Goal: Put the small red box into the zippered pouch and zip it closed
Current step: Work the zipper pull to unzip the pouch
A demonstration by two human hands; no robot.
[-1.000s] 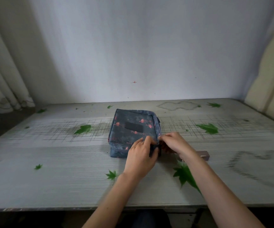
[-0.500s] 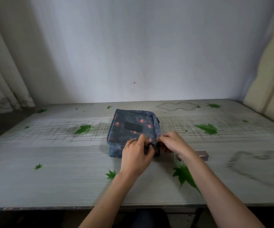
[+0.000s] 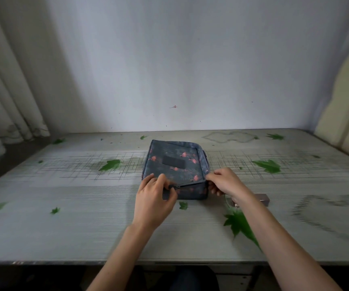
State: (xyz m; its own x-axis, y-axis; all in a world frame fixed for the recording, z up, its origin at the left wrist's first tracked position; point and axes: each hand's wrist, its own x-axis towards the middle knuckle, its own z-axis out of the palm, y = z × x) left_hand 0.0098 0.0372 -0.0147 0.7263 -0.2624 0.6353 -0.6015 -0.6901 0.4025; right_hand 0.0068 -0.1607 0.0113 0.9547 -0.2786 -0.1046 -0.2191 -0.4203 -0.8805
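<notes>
A dark blue zippered pouch [image 3: 175,164] with pink flamingo prints lies flat in the middle of the table. My left hand [image 3: 154,198] pinches the zipper pull [image 3: 174,186] on the pouch's near edge, left of centre. My right hand [image 3: 225,182] grips the pouch's near right corner. A small brownish box [image 3: 262,199] lies on the table behind my right wrist, partly hidden. No red box shows; I cannot tell whether it is inside the pouch.
The table [image 3: 85,227] wears a pale cloth printed with green leaves and grid lines. A wall stands close behind it, curtains [image 3: 5,101] hang at the left, and a beige panel [image 3: 345,106] rises at the right.
My left hand has slid left along the pouch's near edge with the zipper pull. My right hand stayed at the near right corner.
</notes>
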